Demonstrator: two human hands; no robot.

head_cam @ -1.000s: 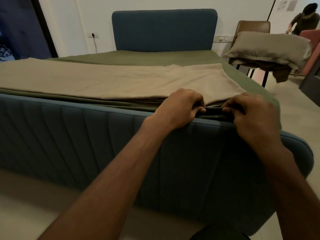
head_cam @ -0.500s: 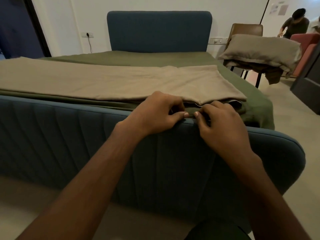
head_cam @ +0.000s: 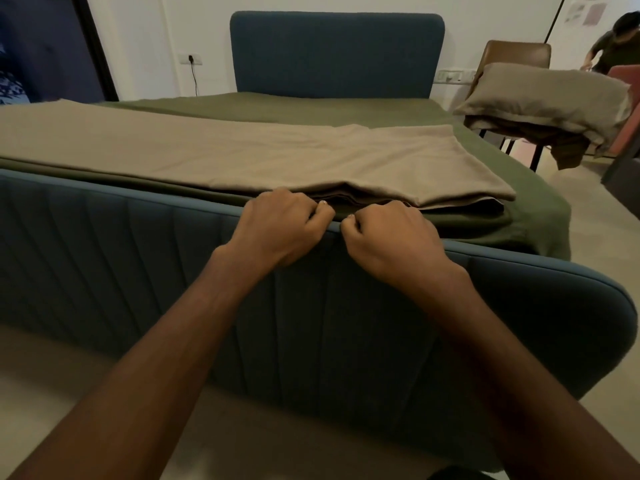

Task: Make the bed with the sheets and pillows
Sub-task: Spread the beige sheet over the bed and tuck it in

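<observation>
The person stands at the foot of the bed, both forearms reaching over the padded blue footboard (head_cam: 121, 258). The left hand (head_cam: 277, 225) and right hand (head_cam: 391, 237) sit close together on the footboard's top rim, knuckles up, fingers curled in and thumbs pressed against the forefingers. Each seems to pinch the near edge of the olive-green sheet (head_cam: 346, 109) where it meets the rim, though the fingers hide the cloth in the grip.

The olive-green sheet covers the mattress from the blue headboard (head_cam: 336, 53) down to the footboard, and its near right corner bunches and drapes over the side of the bed. On top of it lies a folded beige sheet (head_cam: 242, 150), a long flat band running across the bed from the left edge of the view to near the right side. The beige sheet's layered front edge lies just behind the two hands.

To the right of the bed, a beige pillow (head_cam: 550, 95) rests on the seat of a brown chair (head_cam: 516, 53), with a darker cloth (head_cam: 568, 150) hanging out from under it. Behind the chair another person (head_cam: 620, 43) bends over in the far corner. A plug sits in a wall socket (head_cam: 189, 58) left of the headboard. The floor (head_cam: 52, 368) is pale.
</observation>
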